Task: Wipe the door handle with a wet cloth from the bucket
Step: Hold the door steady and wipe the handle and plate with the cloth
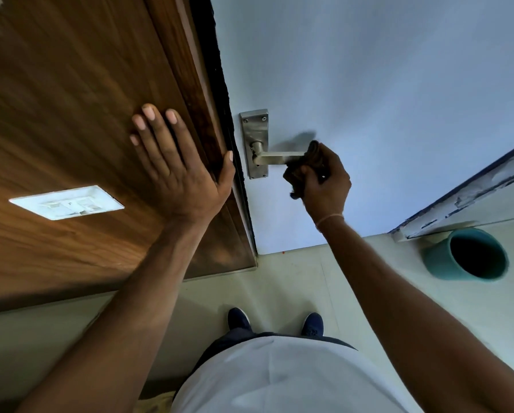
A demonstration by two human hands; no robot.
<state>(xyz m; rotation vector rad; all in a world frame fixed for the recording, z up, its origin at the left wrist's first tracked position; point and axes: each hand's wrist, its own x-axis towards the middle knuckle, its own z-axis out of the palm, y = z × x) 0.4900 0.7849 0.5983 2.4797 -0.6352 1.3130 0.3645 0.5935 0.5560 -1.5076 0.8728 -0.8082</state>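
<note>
A silver lever door handle [275,158] on a metal backplate [254,129] is fixed to a pale blue door [368,84]. My right hand [324,180] is closed around a dark brown cloth [301,168], which is bunched over the free end of the lever. My left hand [178,162] lies flat with fingers spread on the brown wooden panel [71,99] beside the door, thumb at the panel's edge. A teal bucket [440,257] stands on the floor to the right, its inside dark.
A white switch plate [66,202] is set into the wooden panel at left. Pale floor tiles [279,281] run beneath me, with my two dark shoes [275,321] near the door. A worn white and blue skirting edge [464,201] runs along the right wall.
</note>
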